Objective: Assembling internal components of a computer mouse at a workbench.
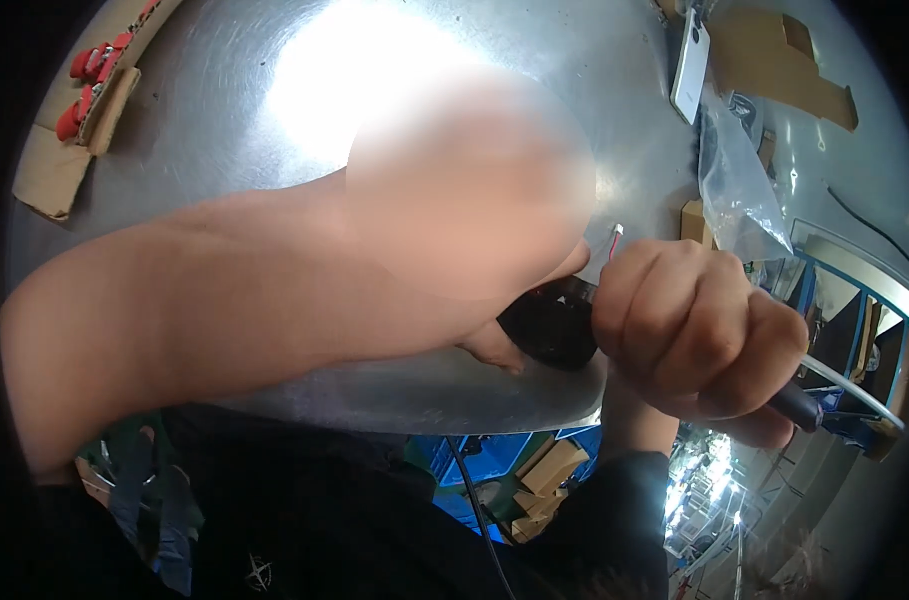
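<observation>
My left forearm crosses from the left, and a blur hides much of my left hand (474, 190). Its thumb and a fingertip show around a glossy black rounded object (549, 328), whose kind I cannot make out. My right hand (699, 330) is closed in a fist just to the right, close against that object. From the fist's lower right pokes the end of a dark cylindrical handle (798, 407); the rest of this tool is hidden by the fingers. A small white connector on a red wire (616, 232) sticks up between the hands.
The metal table (214, 110) reflects a bright glare. Cardboard holding red parts (96, 62) lies far left. A white phone (690, 68), a clear plastic bag (739, 190) and flat cardboard (784, 60) are at the far right. Below the table edge stands a blue crate (484, 458).
</observation>
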A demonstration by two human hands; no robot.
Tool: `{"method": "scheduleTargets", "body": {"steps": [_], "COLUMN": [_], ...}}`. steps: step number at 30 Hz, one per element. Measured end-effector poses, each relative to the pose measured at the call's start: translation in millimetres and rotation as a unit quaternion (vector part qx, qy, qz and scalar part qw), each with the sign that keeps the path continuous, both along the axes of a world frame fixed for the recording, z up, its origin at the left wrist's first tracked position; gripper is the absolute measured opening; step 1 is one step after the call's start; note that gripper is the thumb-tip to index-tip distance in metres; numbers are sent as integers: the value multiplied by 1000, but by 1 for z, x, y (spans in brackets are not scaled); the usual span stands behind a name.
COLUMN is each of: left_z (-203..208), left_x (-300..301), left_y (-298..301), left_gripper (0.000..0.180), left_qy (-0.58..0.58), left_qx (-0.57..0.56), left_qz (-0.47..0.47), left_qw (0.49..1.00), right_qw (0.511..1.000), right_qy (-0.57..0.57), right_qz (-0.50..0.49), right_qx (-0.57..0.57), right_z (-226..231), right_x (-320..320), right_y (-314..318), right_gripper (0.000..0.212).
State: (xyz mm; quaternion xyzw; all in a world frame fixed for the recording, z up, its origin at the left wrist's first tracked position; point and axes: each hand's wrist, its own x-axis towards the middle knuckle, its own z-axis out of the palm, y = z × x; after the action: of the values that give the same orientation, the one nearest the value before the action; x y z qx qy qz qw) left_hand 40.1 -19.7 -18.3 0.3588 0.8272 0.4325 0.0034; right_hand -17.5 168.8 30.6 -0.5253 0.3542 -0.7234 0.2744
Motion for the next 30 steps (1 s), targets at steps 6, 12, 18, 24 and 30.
{"method": "scheduleTargets", "body": {"steps": [6,12,18,24,30], "left_z": [11,3,-4,-3,-5], "left_x": [-5,-3,-2,-2,-2], "left_y": [-4,-1,1,3,0], "left_gripper": [42,27,16,18,20], "left_qy": [-20,56,55,54,47], "left_qx": [-39,-45,-27,-22,-22], "left_qz": [-35,-32,-25,-15,-18], "left_qw": [998,997,998,998,999], "right_qw": [990,989,964,954,941], "right_qy": [15,-2,21,14,78], "right_qz": [141,148,255,272,322], "right_qx": [5,24,70,121,73], "right_z": [2,13,12,23,13], "right_x": [-27,-14,-24,-27,-37], "right_y": [-4,-15,-25,-31,-32], "right_gripper": [33,34,22,19,50]}}
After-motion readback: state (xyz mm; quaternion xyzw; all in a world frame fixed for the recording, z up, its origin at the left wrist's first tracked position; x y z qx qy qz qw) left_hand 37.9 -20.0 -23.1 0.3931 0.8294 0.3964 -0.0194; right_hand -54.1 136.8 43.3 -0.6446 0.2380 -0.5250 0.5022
